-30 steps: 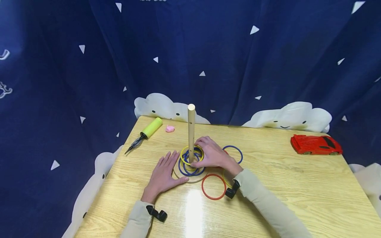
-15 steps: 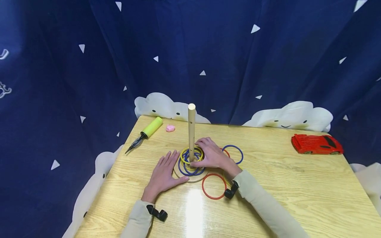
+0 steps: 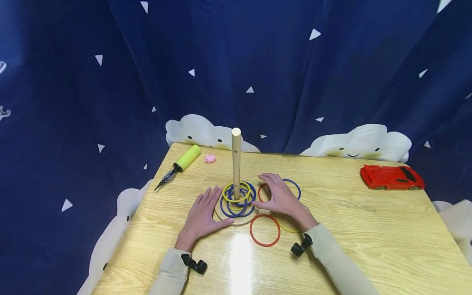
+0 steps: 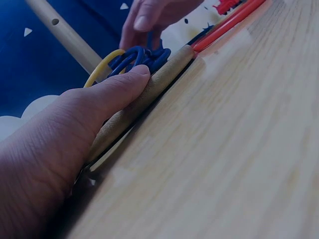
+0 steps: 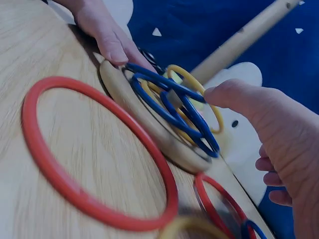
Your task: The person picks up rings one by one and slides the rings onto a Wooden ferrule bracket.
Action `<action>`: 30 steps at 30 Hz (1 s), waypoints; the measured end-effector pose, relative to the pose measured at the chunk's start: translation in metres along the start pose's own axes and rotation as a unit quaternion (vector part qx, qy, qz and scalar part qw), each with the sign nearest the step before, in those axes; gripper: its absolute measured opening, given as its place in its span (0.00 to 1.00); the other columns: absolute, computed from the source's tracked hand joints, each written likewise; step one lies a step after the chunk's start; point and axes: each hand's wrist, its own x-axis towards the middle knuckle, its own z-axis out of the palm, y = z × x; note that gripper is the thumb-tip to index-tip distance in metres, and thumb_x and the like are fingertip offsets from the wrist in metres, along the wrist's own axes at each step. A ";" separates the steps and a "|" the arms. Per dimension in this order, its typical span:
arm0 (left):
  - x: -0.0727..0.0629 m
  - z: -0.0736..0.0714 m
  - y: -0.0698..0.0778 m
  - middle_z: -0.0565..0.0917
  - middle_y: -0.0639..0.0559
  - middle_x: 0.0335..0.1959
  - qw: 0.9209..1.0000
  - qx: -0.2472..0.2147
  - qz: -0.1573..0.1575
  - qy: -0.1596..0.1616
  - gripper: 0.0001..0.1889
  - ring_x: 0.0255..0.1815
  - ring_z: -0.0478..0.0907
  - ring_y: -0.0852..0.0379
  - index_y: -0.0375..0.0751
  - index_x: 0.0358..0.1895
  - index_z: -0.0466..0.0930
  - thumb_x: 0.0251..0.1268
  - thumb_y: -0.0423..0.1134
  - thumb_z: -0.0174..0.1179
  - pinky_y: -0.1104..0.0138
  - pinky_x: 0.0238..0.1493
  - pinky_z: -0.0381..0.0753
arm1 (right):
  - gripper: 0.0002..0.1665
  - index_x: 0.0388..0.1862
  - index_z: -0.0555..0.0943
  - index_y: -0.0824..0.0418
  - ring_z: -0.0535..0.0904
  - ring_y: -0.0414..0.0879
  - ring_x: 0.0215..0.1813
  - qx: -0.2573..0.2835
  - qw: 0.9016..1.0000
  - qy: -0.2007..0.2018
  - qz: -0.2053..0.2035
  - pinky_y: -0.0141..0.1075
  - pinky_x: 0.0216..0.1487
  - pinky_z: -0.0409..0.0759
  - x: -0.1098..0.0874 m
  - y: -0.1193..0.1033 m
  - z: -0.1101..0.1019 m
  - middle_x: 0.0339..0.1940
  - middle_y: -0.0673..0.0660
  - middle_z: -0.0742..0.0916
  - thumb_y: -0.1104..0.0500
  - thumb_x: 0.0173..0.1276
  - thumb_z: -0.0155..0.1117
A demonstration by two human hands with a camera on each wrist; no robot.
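Note:
A wooden peg (image 3: 237,164) stands upright on a round wooden base (image 3: 243,221). Around its foot lie several blue rings (image 5: 164,82) and yellow rings (image 5: 185,73), loosely overlapping and partly tilted. My left hand (image 3: 203,217) rests at the base's left side, its fingers extended and its thumb (image 4: 127,89) laid on the rim. To the right of the pile my right hand (image 3: 283,197) hovers with nothing in it, thumb and fingers spread apart. The thumb tip (image 5: 224,93) is close to the rings; whether it touches them I cannot tell.
Right of the base lie a red ring (image 3: 265,245), a yellow ring (image 3: 289,230), a blue ring (image 3: 300,192) and another red ring (image 3: 259,192), partly hidden. A yellow-green hand pump (image 3: 188,157), a pink toy (image 3: 210,158) and a red toy car (image 3: 391,178) sit farther back.
My right hand has let go of the yellow ring at the peg and moved right, its fingers now apart from the pile. The left hand has stayed in place.

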 end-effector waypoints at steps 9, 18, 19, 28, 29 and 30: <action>0.000 0.002 -0.001 0.50 0.52 0.87 1.000 -0.003 0.000 0.000 0.63 0.87 0.43 0.49 0.51 0.87 0.45 0.55 0.86 0.52 0.50 0.85 0.44 | 0.58 0.75 0.72 0.64 0.69 0.61 0.74 -0.005 0.999 0.027 0.036 0.61 0.72 0.69 -0.031 0.023 -0.019 0.72 0.63 0.76 0.33 0.53 0.81; 0.000 0.000 0.001 0.51 0.51 0.87 1.000 -0.005 0.001 0.002 0.63 0.87 0.44 0.48 0.50 0.87 0.47 0.55 0.86 0.52 0.49 0.85 0.46 | 0.58 0.73 0.73 0.66 0.67 0.62 0.74 0.004 0.995 0.048 0.082 0.61 0.73 0.67 -0.055 0.052 -0.030 0.72 0.65 0.76 0.34 0.53 0.82; 0.000 -0.001 0.001 0.51 0.51 0.87 1.000 -0.006 0.000 0.000 0.63 0.87 0.44 0.48 0.50 0.87 0.46 0.54 0.86 0.52 0.49 0.85 0.46 | 0.58 0.73 0.73 0.67 0.67 0.63 0.73 0.003 0.995 0.054 0.084 0.61 0.72 0.67 -0.057 0.056 -0.031 0.71 0.65 0.76 0.35 0.52 0.82; 0.000 -0.002 0.002 0.53 0.49 0.86 1.000 -0.009 0.004 0.006 0.63 0.87 0.46 0.45 0.47 0.86 0.48 0.55 0.84 0.55 0.48 0.85 0.47 | 0.58 0.73 0.72 0.67 0.66 0.65 0.72 0.005 0.991 0.062 0.122 0.64 0.70 0.65 -0.077 0.089 -0.032 0.70 0.67 0.76 0.36 0.52 0.83; 0.000 -0.002 0.002 0.53 0.49 0.86 1.000 -0.009 0.005 0.007 0.63 0.87 0.46 0.45 0.47 0.86 0.49 0.55 0.84 0.55 0.48 0.85 0.47 | 0.58 0.73 0.72 0.67 0.66 0.66 0.72 0.004 0.990 0.062 0.124 0.64 0.70 0.65 -0.078 0.090 -0.031 0.70 0.67 0.76 0.36 0.52 0.83; -0.001 -0.003 0.002 0.53 0.49 0.86 1.000 -0.009 0.005 0.009 0.63 0.87 0.47 0.45 0.47 0.86 0.49 0.55 0.84 0.55 0.48 0.85 0.47 | 0.58 0.73 0.72 0.67 0.67 0.66 0.72 0.001 0.990 0.063 0.125 0.64 0.70 0.64 -0.078 0.091 -0.029 0.70 0.67 0.76 0.36 0.52 0.82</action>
